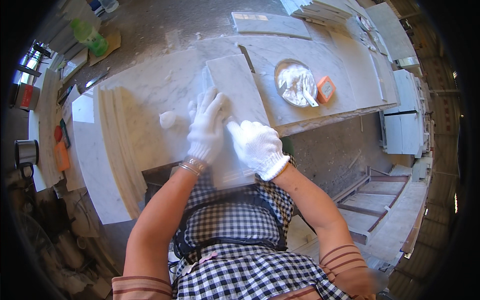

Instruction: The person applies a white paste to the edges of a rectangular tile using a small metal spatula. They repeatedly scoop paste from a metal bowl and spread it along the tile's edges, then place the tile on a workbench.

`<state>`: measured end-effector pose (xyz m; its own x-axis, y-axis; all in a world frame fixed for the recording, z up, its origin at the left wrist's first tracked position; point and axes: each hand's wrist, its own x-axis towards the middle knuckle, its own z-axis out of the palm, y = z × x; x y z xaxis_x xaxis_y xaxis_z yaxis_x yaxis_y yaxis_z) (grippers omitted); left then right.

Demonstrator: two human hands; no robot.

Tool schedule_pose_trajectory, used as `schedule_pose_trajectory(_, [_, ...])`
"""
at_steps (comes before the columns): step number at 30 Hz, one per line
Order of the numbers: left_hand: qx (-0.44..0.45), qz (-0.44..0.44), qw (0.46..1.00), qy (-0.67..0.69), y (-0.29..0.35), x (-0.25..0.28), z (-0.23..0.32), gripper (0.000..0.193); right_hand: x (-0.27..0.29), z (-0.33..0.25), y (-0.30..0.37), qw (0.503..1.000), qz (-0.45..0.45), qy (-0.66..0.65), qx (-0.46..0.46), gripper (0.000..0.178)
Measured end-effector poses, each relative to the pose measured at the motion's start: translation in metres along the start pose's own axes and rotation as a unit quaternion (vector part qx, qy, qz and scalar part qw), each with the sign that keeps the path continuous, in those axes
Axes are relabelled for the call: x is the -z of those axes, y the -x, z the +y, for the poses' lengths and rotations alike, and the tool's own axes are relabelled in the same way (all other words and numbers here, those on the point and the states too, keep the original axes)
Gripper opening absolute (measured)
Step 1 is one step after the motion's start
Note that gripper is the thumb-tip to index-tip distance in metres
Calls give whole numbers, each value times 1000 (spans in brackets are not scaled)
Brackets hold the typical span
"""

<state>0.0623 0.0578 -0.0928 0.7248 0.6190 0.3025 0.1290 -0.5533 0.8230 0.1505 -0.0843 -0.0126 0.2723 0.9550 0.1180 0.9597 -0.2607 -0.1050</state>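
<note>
A long pale marble slab (237, 80) lies lengthwise before me on a wider marble worktop, its near end reaching my apron. My left hand (206, 120), in a white knitted glove, rests with fingers stretched out along the slab's left edge. My right hand (256, 145), gloved the same way, is closed over the slab near its middle, with the index finger and thumb toward the left hand. Whatever may be in its fingers is hidden. A small crumpled white lump (167, 119) sits on the worktop (145, 80) left of my left hand.
To the right stand a round bowl (295, 82) of white paste with a scraper in it and an orange box (326, 89). Stacked marble strips (117, 135) stand at left. A green bottle (89, 37) is at far left, and a metal frame (380, 200) at lower right.
</note>
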Motion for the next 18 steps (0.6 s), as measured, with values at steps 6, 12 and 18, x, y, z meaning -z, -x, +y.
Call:
schedule_pose_trajectory(6, [3, 7, 1000, 27, -2, 0, -1, 50, 40, -20, 56, 991, -127, -19, -27, 34])
schedule_pose_trajectory(12, [6, 9, 1000, 25, -2, -1, 1, 47, 0, -4, -3, 999, -13, 8, -37, 32])
schedule_pose_trajectory(18, [-1, 10, 1000, 29, -4, 1, 2, 47, 19, -13, 41, 999, -33, -21, -8, 34])
